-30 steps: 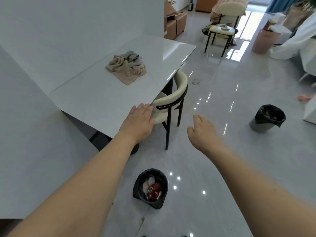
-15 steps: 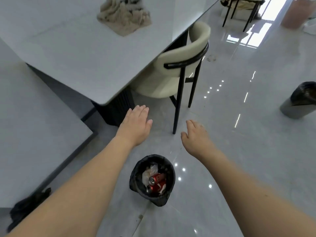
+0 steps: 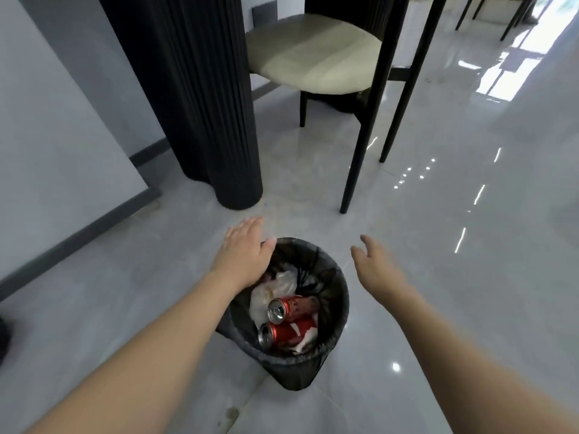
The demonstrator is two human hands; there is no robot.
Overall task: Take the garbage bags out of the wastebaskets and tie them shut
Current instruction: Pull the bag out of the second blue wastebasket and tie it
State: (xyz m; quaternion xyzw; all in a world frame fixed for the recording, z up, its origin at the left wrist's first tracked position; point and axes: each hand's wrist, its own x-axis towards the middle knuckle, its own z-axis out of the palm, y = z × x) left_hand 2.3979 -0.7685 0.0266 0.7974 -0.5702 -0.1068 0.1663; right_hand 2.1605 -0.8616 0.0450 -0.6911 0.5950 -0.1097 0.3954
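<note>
Right now both my hands are empty, fingers straight and loosely spread, nothing gripped. The wastebasket (image 3: 291, 311) stands upright on the grey tile floor (image 3: 438, 277) just below and between them, its round mouth facing up toward me, lined with a black garbage bag (image 3: 340, 305) whose edge is folded over the rim. My left hand (image 3: 244, 255) is the nearer one: it hangs over the far-left part of the rim, the thumb side right at the bag's fold, though I cannot tell whether it is touching. My right hand (image 3: 376, 264) is off to the right of the basket, clear of the rim, with bare floor under it. So the bag's edge lies below and inward of both palms, and I judge the next move calls for closing in from the two sides and pinching the folded edge. Inside lie two red soda cans (image 3: 289, 321), on their sides with their tops toward me, beside crumpled white plastic (image 3: 275, 292); one can carries a white swoosh mark, but I can read no lettering. Beyond the basket stand a fluted black table base (image 3: 200, 98) and a cream-seated chair (image 3: 316, 54) on black legs.
</note>
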